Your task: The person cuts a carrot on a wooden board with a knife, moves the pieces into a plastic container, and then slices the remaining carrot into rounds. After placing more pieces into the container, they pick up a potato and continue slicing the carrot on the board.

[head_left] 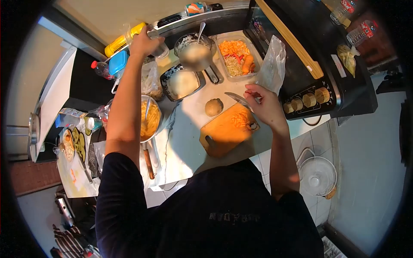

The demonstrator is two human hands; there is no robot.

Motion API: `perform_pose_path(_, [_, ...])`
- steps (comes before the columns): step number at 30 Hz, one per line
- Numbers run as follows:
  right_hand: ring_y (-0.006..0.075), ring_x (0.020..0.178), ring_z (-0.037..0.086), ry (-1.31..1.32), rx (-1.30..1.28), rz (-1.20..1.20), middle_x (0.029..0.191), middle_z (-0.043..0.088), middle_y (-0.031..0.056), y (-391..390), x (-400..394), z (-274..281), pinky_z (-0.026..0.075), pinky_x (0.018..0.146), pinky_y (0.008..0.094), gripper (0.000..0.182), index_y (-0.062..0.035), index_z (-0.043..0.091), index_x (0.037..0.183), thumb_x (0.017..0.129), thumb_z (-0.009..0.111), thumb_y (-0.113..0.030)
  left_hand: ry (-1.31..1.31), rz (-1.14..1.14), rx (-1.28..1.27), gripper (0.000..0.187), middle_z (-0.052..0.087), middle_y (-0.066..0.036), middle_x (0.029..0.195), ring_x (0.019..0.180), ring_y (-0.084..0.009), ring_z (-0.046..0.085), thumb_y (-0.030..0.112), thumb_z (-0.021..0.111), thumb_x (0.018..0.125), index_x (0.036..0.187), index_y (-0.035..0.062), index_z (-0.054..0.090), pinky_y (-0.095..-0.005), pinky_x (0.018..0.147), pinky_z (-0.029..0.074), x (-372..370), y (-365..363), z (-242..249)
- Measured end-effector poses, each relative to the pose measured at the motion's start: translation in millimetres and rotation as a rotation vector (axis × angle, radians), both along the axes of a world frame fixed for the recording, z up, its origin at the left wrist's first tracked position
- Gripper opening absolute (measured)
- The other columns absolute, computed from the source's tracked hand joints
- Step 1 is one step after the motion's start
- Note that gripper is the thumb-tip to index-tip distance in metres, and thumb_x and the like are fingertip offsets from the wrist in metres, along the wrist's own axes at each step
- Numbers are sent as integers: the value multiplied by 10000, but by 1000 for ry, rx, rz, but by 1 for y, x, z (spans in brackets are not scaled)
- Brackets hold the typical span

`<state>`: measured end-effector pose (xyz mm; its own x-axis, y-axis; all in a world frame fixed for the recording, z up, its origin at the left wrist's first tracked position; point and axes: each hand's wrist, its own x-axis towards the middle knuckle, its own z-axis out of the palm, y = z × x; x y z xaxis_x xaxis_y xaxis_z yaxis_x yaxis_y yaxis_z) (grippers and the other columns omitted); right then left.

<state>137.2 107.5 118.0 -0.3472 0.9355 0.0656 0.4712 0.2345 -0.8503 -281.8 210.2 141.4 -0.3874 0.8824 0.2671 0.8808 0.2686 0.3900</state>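
At the back left, my left hand (146, 42) is closed around a clear glass (160, 48), beside a yellow bottle (124, 41). My right hand (267, 106) is over the back right of an orange cutting board (221, 133), its fingers curled. A knife (239, 99) runs from under that hand, blade pointing back left; its handle is hidden by the hand. Shredded carrot (241, 119) lies on the board below the knife. A round brown potato-like vegetable (214, 107) sits at the board's back left edge.
A plastic tub (232, 74) holds shredded vegetables, with a plastic bag (273, 64) at its right. A pan (194, 51) with a spoon stands behind a black square dish (183, 84). Left are a bowl of yellow strips (150, 122) and a blue-lidded container (118, 63). A black oven (301, 56) stands right.
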Motion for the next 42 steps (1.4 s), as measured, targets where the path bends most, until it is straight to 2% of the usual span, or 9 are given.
perform_pose_path(3, [243,857,698,-19,-37,-5,927,704,179,2,3,-1,537,768,328,294,13,645,1118,876,665,-154,30,14,-41,684,676,-228,1032,974,-377,655,482,760,679,1207,96,561,-425,840,505,1,8,-13])
perform_pose_path(5, [116,804,644,41,-31,-13,909,709,62,4,6,-5,489,705,264,269,-52,664,1126,876,685,-150,-11,14,-153,748,545,-286,1236,1112,-418,584,505,747,682,1299,159,504,-440,949,477,2,10,-17])
perform_pose_path(15, [134,852,669,-41,-72,-5,927,718,69,7,20,3,490,748,275,275,-72,664,1136,883,682,-175,-14,91,-283,753,506,-284,1282,1163,-425,550,500,750,682,1318,188,494,-451,979,463,-7,21,-57])
perform_pose_path(17, [219,877,684,-81,-96,10,959,703,158,6,24,6,518,770,331,316,-16,636,1158,887,657,-177,-11,90,-270,764,490,-283,1298,1176,-422,540,502,755,672,1321,196,493,-454,981,463,-12,25,-66])
perform_pose_path(20, [223,876,684,-77,-97,1,963,703,159,8,27,1,519,769,334,321,-21,632,1165,887,658,-179,-32,126,-269,765,603,-222,1234,1211,-400,512,467,778,663,1286,103,525,-437,1027,416,-1,21,-57])
perform_pose_path(23, [224,884,682,-84,-112,2,969,701,156,8,28,3,520,775,336,317,-25,630,1169,892,654,-177,-42,126,-286,764,592,-245,1234,1206,-401,516,472,780,660,1272,88,531,-437,1029,414,1,22,-58])
perform_pose_path(26, [226,893,680,-62,-126,13,973,700,155,9,29,3,523,781,339,318,-27,628,1174,897,650,-181,-24,96,-317,792,509,-287,1287,1197,-410,525,514,758,659,1322,173,490,-454,983,460,-11,29,-71])
perform_pose_path(36, [232,895,678,-93,-147,37,985,697,154,14,34,2,526,798,351,318,-31,623,1180,900,643,-181,-38,94,-341,826,579,-217,1261,1234,-393,492,504,768,651,1324,117,486,-447,1004,439,-11,27,-72])
perform_pose_path(42, [229,879,682,-59,-134,40,965,698,162,13,36,-3,529,788,345,312,-20,623,1169,897,636,-173,24,105,-272,735,618,-198,1222,1182,-406,531,479,775,666,1252,102,538,-438,1016,421,-15,28,-79])
